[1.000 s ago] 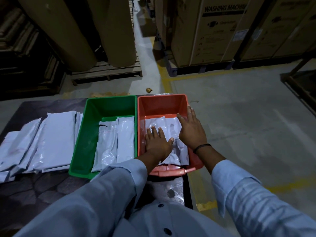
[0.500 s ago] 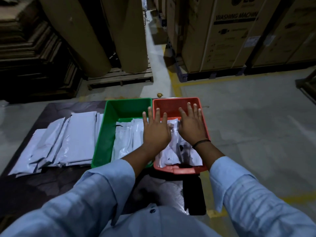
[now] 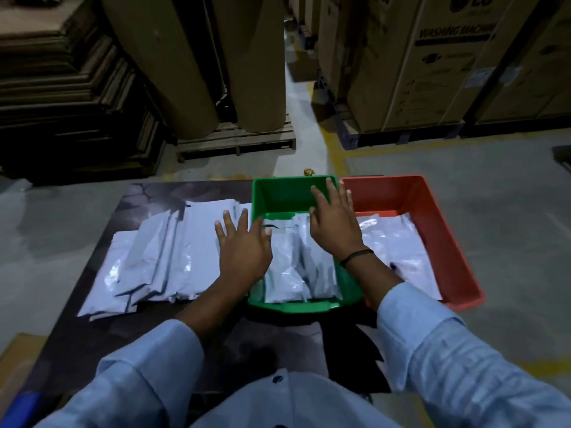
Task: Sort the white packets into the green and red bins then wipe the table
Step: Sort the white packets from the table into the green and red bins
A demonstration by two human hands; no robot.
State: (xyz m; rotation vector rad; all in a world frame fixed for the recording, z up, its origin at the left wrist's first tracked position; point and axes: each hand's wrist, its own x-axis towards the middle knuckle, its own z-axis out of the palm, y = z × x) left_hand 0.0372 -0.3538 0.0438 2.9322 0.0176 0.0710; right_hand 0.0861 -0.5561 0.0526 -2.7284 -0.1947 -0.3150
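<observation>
A pile of white packets (image 3: 160,257) lies on the dark table (image 3: 102,329), left of the green bin (image 3: 278,193). The green bin holds a few white packets (image 3: 287,273). Beside it on the right, the red bin (image 3: 432,211) holds more white packets (image 3: 398,242). My left hand (image 3: 242,247) hovers with straight, spread fingers over the green bin's left wall and the pile's right edge. My right hand (image 3: 335,222) is spread flat over the green bin, above its packets. Neither hand holds anything.
Beyond the table's far edge stand large brown paper rolls (image 3: 185,63) on a wooden pallet (image 3: 238,143). Cardboard washing-machine boxes (image 3: 432,63) stand at the back right, and stacked flat cardboard (image 3: 61,97) at the back left. Grey concrete floor lies to the right of the red bin.
Both hands lifted off the packets in the red bin and moved left: the right hand now over the green bin, the left at its left wall. My view swung left too.
</observation>
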